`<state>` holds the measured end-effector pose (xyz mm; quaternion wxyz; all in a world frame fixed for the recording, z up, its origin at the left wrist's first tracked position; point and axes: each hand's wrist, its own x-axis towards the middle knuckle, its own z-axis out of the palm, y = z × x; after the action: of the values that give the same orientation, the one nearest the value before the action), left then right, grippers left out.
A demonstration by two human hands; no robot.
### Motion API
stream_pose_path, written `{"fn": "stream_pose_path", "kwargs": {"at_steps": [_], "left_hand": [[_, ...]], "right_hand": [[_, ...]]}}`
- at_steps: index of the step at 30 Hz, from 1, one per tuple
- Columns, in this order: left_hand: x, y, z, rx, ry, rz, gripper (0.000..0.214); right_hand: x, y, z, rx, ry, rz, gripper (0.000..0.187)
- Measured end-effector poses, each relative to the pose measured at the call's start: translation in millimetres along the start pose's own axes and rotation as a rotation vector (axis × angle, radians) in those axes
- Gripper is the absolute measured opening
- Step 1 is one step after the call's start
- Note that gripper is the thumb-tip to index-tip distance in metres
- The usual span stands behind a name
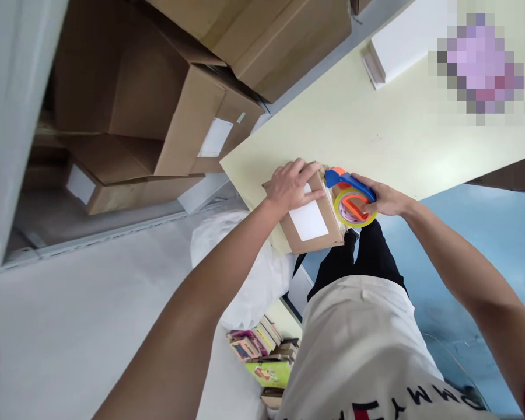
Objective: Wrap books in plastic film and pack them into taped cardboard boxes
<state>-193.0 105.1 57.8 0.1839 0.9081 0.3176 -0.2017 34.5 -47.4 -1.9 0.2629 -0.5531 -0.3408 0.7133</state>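
Left hand point(291, 185) flat on small box point(314, 219); right hand point(382, 198) grips tape dispenser point(352, 199), nose toward box.

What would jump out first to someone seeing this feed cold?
The bright tape dispenser, blue and orange with a yellow-rimmed roll, gripped in the right hand against the end of a small cardboard box at the table corner. The left hand lies flat on that box, just above its white label. Big open cartons are stacked at upper left.
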Motion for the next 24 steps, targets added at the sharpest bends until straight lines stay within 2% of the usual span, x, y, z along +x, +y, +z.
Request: {"fn": "stream_pose_path", "kwargs": {"at_steps": [3,7,10,13,16,19,22,24], "left_hand": [[-1.2,2.3,-0.3,-0.002,0.006,-0.026,0.062],[-5.0,7.5,0.5,0.009,-0.001,-0.101,0.064],[-9.6,10.4,3.7,0.017,-0.001,-0.146,0.071],[-14.4,4.6,11.8,0.003,0.071,-0.192,0.074],[-16.5,-9.1,20.3,-0.055,0.236,-0.280,0.071],[-13.6,-16.3,21.1,-0.088,0.346,-0.396,0.069],[-6.3,-6.8,12.0,-0.068,0.319,-0.433,0.076],[-1.0,4.4,3.9,-0.056,0.238,-0.324,0.084]], "right_hand": [[-21.1,17.9,1.0,-0.105,0.012,0.033,0.096],[-69.8,52.6,17.6,-0.162,-0.018,0.059,0.098],[-108.6,76.5,38.0,-0.115,-0.033,0.114,0.096],[-124.5,83.1,52.6,0.006,0.006,0.125,0.097],[-104.6,62.9,46.7,0.120,0.110,0.091,0.098],[-58.9,20.9,15.7,0.146,0.164,0.067,0.095],[-10.8,-22.4,-25.4,0.098,0.129,0.024,0.092],[12.0,-41.3,-46.9,0.060,0.049,-0.005,0.089]]}}
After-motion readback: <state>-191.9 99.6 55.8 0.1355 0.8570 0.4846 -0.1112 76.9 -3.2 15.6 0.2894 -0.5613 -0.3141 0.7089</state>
